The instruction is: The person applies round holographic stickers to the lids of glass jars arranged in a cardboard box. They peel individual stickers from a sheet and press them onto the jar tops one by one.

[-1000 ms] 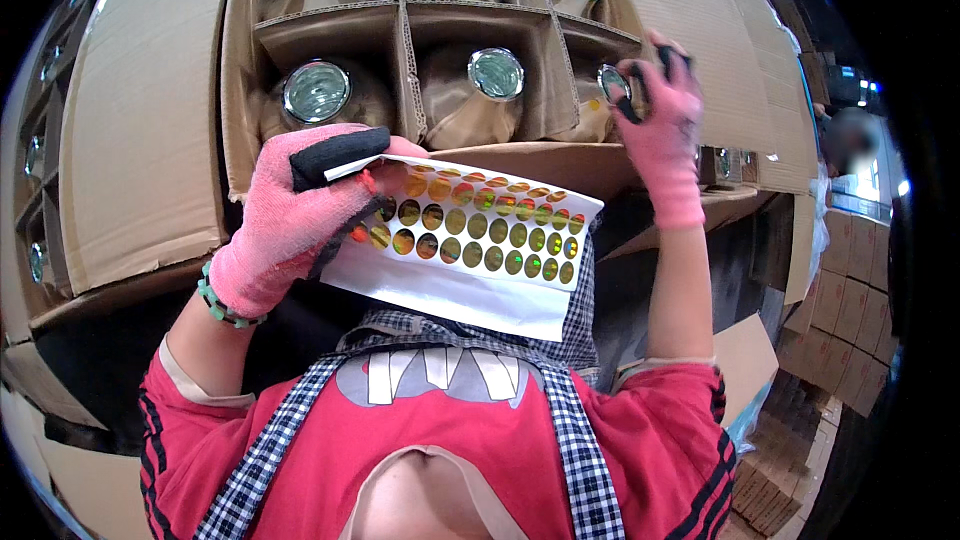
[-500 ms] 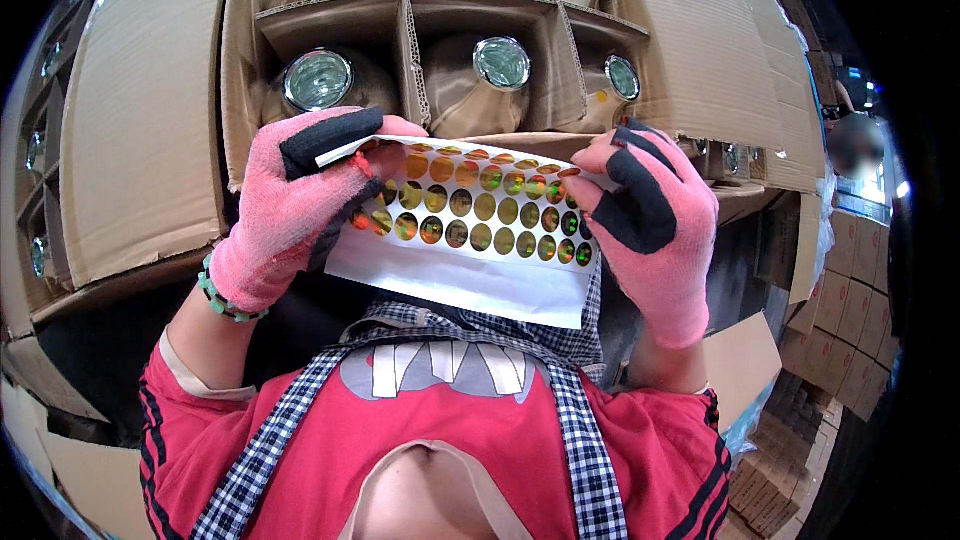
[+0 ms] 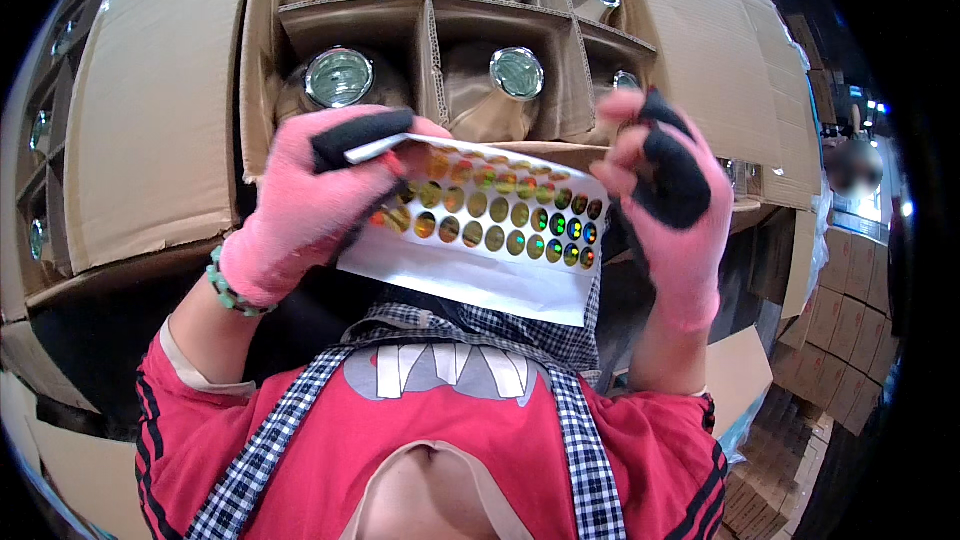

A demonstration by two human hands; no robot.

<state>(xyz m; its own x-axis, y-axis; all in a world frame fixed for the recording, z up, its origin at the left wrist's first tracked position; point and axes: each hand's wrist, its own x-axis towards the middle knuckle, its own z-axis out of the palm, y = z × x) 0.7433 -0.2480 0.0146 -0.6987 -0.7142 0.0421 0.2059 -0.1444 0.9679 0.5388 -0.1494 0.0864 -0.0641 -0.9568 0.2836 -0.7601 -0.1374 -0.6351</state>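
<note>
My left hand [image 3: 325, 190], in a pink knitted glove with black patches and bare fingertips, grips the left end of a white sticker sheet [image 3: 450, 275]. Rows of round, shiny gold hologram stickers [image 3: 495, 238] cover its upper part. At the sheet's upper right corner is my right hand [image 3: 675, 175], gloved alike, its fingers bent in toward the thumb. Those fingertips are partly blurred, and whatever may be between them cannot be made out. Just beyond the hands, a glass bottle [image 3: 515, 90] stands in a divided carton, mouth up.
The open carton [image 3: 435, 50] holds several glass bottles between cardboard dividers. Its flaps spread left [image 3: 160, 100] and right [image 3: 690, 50]. Another carton of bottles [image 3: 40, 170] stands at far left. Stacked boxes [image 3: 840, 290] and a blurred person [image 3: 853, 168] are at the right.
My right hand has come away from the sheet's right edge and moved up and right, toward the right-hand bottle. The sheet stays in my left hand, which has shifted slightly right.
</note>
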